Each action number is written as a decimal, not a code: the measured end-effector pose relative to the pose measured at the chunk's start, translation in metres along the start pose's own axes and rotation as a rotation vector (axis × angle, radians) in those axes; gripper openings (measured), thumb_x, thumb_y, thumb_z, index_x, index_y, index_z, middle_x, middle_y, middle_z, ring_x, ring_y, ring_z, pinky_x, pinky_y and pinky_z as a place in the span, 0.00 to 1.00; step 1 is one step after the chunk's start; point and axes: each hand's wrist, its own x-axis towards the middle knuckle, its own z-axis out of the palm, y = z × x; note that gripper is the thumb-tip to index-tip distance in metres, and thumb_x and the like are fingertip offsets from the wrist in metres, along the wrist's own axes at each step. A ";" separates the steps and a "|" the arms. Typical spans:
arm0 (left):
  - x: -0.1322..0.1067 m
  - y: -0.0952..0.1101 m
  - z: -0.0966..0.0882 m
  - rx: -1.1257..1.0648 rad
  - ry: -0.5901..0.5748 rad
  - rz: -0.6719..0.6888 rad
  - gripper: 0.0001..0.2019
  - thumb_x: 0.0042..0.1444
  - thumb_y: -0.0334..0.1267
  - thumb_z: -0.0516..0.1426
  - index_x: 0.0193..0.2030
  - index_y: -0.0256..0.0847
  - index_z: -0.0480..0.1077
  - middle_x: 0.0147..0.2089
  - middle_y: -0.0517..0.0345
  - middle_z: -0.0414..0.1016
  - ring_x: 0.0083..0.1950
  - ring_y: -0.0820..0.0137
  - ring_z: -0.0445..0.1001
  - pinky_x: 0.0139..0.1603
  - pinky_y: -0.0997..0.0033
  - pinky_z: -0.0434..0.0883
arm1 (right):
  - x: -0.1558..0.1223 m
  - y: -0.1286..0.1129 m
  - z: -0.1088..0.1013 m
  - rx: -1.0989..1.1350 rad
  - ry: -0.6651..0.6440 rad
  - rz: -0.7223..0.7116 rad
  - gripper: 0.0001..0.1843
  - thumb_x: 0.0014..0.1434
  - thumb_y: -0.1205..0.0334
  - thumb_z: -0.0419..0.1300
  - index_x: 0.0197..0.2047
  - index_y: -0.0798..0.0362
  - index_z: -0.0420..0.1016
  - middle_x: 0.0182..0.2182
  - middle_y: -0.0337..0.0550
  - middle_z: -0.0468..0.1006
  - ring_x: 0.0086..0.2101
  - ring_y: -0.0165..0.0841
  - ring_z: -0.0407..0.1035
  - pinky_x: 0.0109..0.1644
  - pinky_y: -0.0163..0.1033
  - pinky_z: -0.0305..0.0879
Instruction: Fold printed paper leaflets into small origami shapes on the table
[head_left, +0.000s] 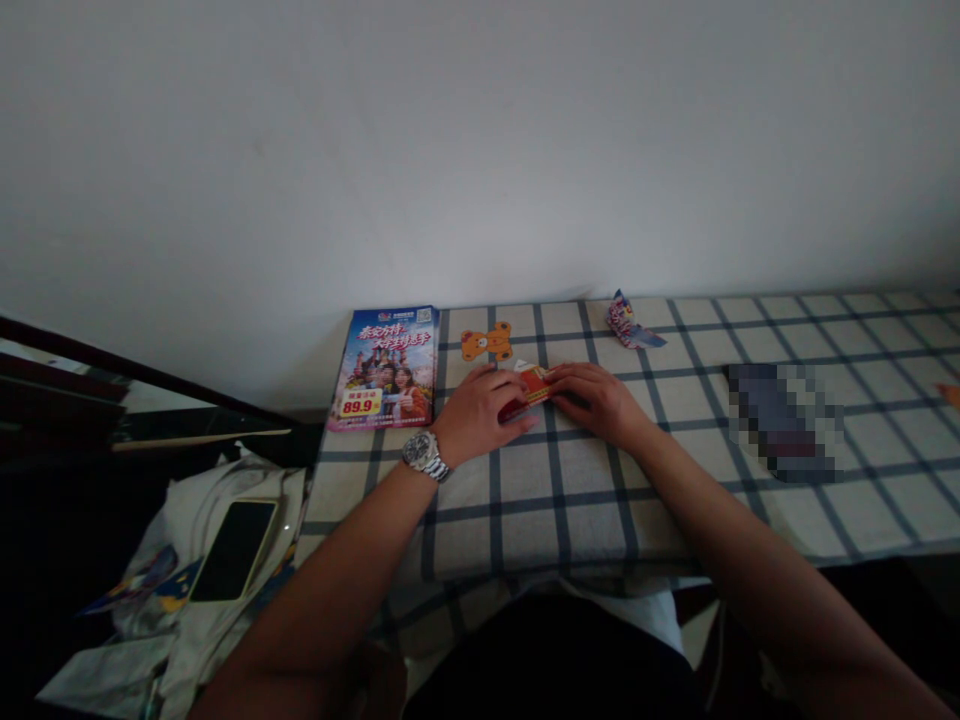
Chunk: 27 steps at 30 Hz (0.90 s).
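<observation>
A small folded red-and-yellow paper (535, 380) lies low over the checked tablecloth, between my two hands. My left hand (480, 412), with a metal watch (425, 455) at the wrist, curls its fingers over the paper's left side. At its right end, the bent fingers and thumb of my right hand (598, 400) grip the edge. A pale corner of paper sticks up at the back. My fingers hide part of the paper. Just behind my left hand is an orange bear-shaped cutout (486, 342).
A stack of printed flyers (386, 370) sits at the table's left end. Near the wall is a crumpled or folded colourful paper (630, 325). A blurred dark object (784, 420) lies to the right. Below the left edge, a phone (235, 550) rests on white bags (172, 640).
</observation>
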 end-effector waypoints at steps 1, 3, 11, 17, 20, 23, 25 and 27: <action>0.000 0.000 0.001 0.017 0.009 -0.009 0.11 0.64 0.47 0.64 0.47 0.43 0.77 0.57 0.52 0.78 0.58 0.59 0.76 0.69 0.47 0.68 | 0.000 0.000 0.000 -0.002 0.001 0.002 0.09 0.69 0.64 0.62 0.51 0.46 0.80 0.50 0.47 0.84 0.55 0.44 0.77 0.61 0.55 0.74; 0.000 0.000 0.003 0.049 0.026 -0.025 0.11 0.65 0.46 0.64 0.48 0.43 0.77 0.57 0.51 0.78 0.58 0.57 0.76 0.65 0.48 0.70 | 0.000 -0.001 0.000 -0.001 0.002 0.006 0.09 0.68 0.64 0.62 0.50 0.46 0.80 0.50 0.47 0.84 0.54 0.44 0.77 0.60 0.55 0.74; 0.001 -0.003 0.009 0.061 0.059 -0.044 0.09 0.72 0.40 0.57 0.53 0.43 0.75 0.53 0.54 0.80 0.55 0.61 0.78 0.58 0.54 0.71 | 0.000 -0.003 0.000 -0.060 0.015 0.027 0.07 0.71 0.59 0.61 0.49 0.48 0.78 0.43 0.47 0.84 0.45 0.43 0.78 0.52 0.51 0.74; 0.002 -0.002 0.010 0.056 0.074 -0.056 0.11 0.71 0.38 0.58 0.58 0.44 0.73 0.55 0.53 0.79 0.55 0.60 0.77 0.57 0.55 0.72 | -0.001 -0.003 0.002 -0.093 0.044 0.069 0.09 0.71 0.58 0.62 0.52 0.48 0.76 0.42 0.47 0.84 0.43 0.43 0.78 0.49 0.50 0.75; 0.002 -0.002 0.012 0.056 0.091 -0.076 0.11 0.71 0.37 0.58 0.58 0.44 0.73 0.56 0.52 0.78 0.55 0.60 0.77 0.56 0.56 0.73 | 0.000 -0.003 0.001 -0.096 0.045 0.035 0.11 0.71 0.58 0.61 0.55 0.47 0.76 0.46 0.48 0.83 0.46 0.44 0.77 0.52 0.52 0.75; 0.003 -0.003 0.013 0.040 0.091 -0.077 0.11 0.71 0.37 0.58 0.57 0.44 0.73 0.55 0.52 0.78 0.54 0.61 0.77 0.55 0.56 0.74 | 0.002 -0.003 0.000 -0.075 0.026 -0.006 0.11 0.70 0.59 0.61 0.55 0.45 0.78 0.50 0.48 0.83 0.51 0.45 0.76 0.56 0.55 0.75; 0.003 -0.003 0.013 0.033 0.093 -0.082 0.10 0.71 0.36 0.58 0.56 0.43 0.73 0.55 0.52 0.77 0.54 0.61 0.77 0.55 0.56 0.74 | 0.003 -0.004 -0.001 -0.057 0.006 -0.027 0.11 0.70 0.59 0.62 0.54 0.45 0.79 0.52 0.47 0.83 0.53 0.44 0.76 0.59 0.55 0.74; 0.003 -0.004 0.014 0.029 0.095 -0.088 0.09 0.71 0.36 0.58 0.55 0.43 0.73 0.55 0.53 0.77 0.53 0.61 0.77 0.55 0.57 0.74 | 0.003 -0.005 -0.001 -0.047 -0.019 -0.039 0.12 0.70 0.60 0.62 0.55 0.44 0.79 0.55 0.46 0.82 0.57 0.44 0.75 0.63 0.56 0.73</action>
